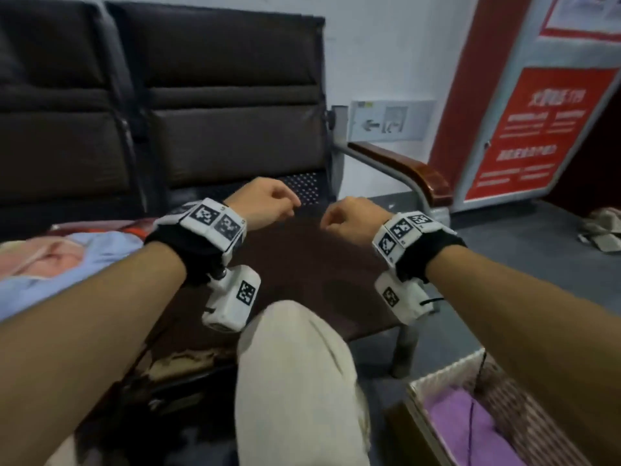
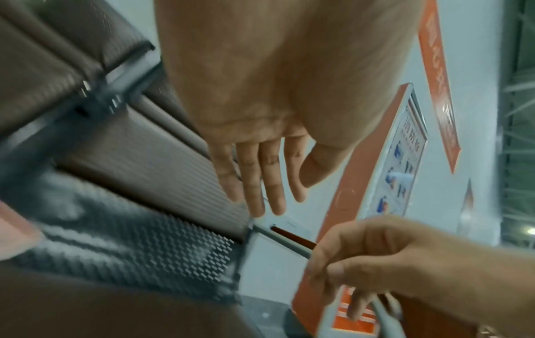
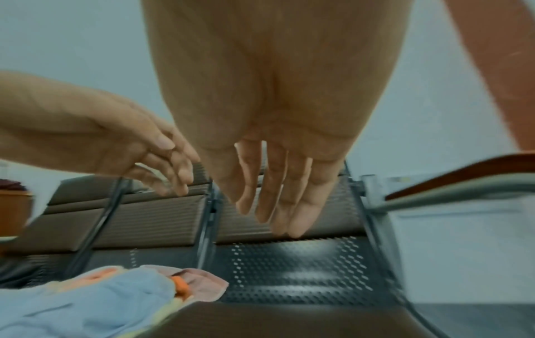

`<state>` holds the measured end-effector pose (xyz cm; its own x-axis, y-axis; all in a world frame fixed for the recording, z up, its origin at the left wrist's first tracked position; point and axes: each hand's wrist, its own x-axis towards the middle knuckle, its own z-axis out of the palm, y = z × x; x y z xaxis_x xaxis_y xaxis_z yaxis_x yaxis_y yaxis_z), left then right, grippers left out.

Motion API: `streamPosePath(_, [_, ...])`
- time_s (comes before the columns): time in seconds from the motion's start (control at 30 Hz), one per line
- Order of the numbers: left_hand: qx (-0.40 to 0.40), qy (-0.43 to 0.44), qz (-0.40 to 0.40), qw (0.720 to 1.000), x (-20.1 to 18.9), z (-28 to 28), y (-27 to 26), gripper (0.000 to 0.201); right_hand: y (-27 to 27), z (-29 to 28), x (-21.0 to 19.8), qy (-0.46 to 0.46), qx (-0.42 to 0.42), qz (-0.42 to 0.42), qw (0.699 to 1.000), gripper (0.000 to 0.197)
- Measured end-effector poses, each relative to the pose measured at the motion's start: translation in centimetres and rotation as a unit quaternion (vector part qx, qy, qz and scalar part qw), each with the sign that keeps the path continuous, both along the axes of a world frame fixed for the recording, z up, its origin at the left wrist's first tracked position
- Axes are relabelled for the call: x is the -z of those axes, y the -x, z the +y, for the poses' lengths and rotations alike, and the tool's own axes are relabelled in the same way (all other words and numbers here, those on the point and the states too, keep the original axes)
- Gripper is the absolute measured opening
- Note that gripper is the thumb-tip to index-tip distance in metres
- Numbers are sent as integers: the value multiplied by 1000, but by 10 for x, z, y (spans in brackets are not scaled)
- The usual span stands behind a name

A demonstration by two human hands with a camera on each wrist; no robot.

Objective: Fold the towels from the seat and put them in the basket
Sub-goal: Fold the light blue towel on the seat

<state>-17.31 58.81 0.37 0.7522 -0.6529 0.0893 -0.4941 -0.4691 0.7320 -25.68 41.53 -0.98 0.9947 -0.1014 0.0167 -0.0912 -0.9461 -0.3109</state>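
A heap of towels (image 1: 57, 260), light blue and pink, lies on the seat to my left; the right wrist view shows the same towels (image 3: 95, 301) with an orange bit among them. My left hand (image 1: 268, 203) and right hand (image 1: 349, 216) hover side by side over the dark brown seat (image 1: 302, 264), both holding nothing. The wrist views show the left fingers (image 2: 260, 178) and the right fingers (image 3: 278, 194) straight and relaxed. A white woven basket (image 1: 447, 371) stands on the floor at the lower right with a purple towel (image 1: 470, 428) inside.
My knee in beige trousers (image 1: 295, 371) is below the seat's front edge. A wooden armrest (image 1: 403, 166) bounds the seat on the right. A red and white sign stand (image 1: 537, 129) is further right, and some cloth (image 1: 601, 227) lies on the grey floor.
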Motion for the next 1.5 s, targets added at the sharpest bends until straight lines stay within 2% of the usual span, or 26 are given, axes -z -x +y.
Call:
streamPosePath(0.1, [-50, -18, -18, 998, -2, 74, -30, 15, -49, 53, -17, 31, -77, 9, 997, 19])
streamPosePath(0.23, [-108, -55, -4, 993, 20, 169, -57, 12, -105, 125, -16, 54, -166, 31, 984, 20])
streamPosePath(0.33, [-146, -138, -30, 979, 47, 230, -68, 20, -137, 176, 0, 43, -214, 43, 975, 21])
streamPosePath(0.47, [-189, -236, -22, 953, 84, 294, -78, 29, -171, 236, 40, 24, -278, 56, 959, 25])
streamPosePath(0.57, [-170, -363, 11, 916, 104, 319, -88, 56, -190, 269, 78, 15, -302, 81, 950, 28])
streamPosePath(0.63, [-147, -405, 38, 902, 113, 325, -93, 64, -201, 284, 102, 9, -299, 87, 950, 34])
streamPosePath(0.7, [-137, -406, 56, 902, 120, 323, -96, 63, -208, 296, 121, -9, -287, 92, 953, 43])
streamPosePath(0.8, [-133, -410, 17, 902, 126, 317, -102, 50, -216, 306, 139, -56, -257, 87, 961, 53])
streamPosePath(0.87, [-136, -395, -5, 909, 125, 314, -106, 34, -218, 310, 145, -81, -247, 67, 963, 38])
streamPosePath(0.93, [-146, -369, -24, 918, 122, 312, -109, 15, -217, 309, 145, -87, -245, 53, 964, 7])
streamPosePath(0.97, [-149, -360, -35, 920, 121, 310, -110, 10, -215, 306, 142, -88, -243, 50, 965, 19])
streamPosePath(1.0, [-152, -351, -45, 923, 119, 308, -110, 12, -212, 301, 141, -103, -250, 41, 962, 21])
streamPosePath(1.07, [-163, -320, -58, 931, 113, 300, -108, 21, -203, 287, 132, -128, -257, 25, 958, 9])
streamPosePath(1.13, [-180, -269, -73, 943, 103, 290, -102, 19, -190, 268, 119, -146, -252, 18, 956, 15])
streamPosePath(1.3, [-215, -91, -110, 966, 78, 254, -86, 16, -161, 215, 80, -198, -227, -39, 953, 9])
streamPosePath(1.37, [-198, -42, -99, 974, 72, 234, -78, 14, -149, 195, 65, -256, -210, -82, 940, 10])
streamPosePath(1.5, [-125, 101, -19, 987, 56, 181, -62, 15, -128, 160, 39, -388, -141, -182, 892, 11])
